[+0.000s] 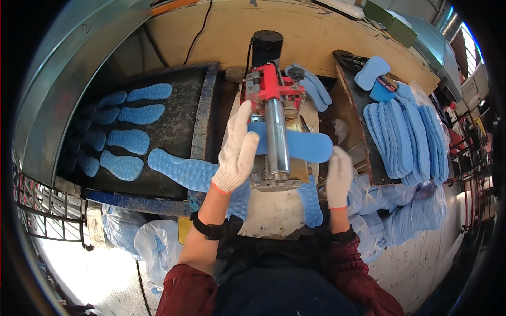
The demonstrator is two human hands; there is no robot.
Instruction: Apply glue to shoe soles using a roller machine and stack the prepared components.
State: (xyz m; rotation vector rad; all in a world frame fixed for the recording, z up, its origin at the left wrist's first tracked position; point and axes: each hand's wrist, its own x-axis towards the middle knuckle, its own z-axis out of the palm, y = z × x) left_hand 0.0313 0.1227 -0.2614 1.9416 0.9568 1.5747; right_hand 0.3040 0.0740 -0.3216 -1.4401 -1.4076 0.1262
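Note:
A smooth blue insole [311,147] lies crosswise beneath the shiny metal roller [275,139] of a small press machine with a red frame [270,84]. My left hand [237,147], in a white knit glove, is at the insole's left end. Its fingers stretch forward and its thumb stands apart. At the other end, my right hand [340,178], gloved alike, has its fingers together against the insole's edge; the fingertips are partly hidden. A dimpled blue insole [182,169] lies just left of my left wrist. Another dimpled insole [310,203] sits below the roller's front right.
Several dimpled insoles lie in rows on a dark tray table [174,134] at left. A side table [375,171] at right bears stacked blue insoles [392,139]. Behind the machine rest more insoles [315,89]. Clear plastic bags [158,239] of blue pieces stand under both tables.

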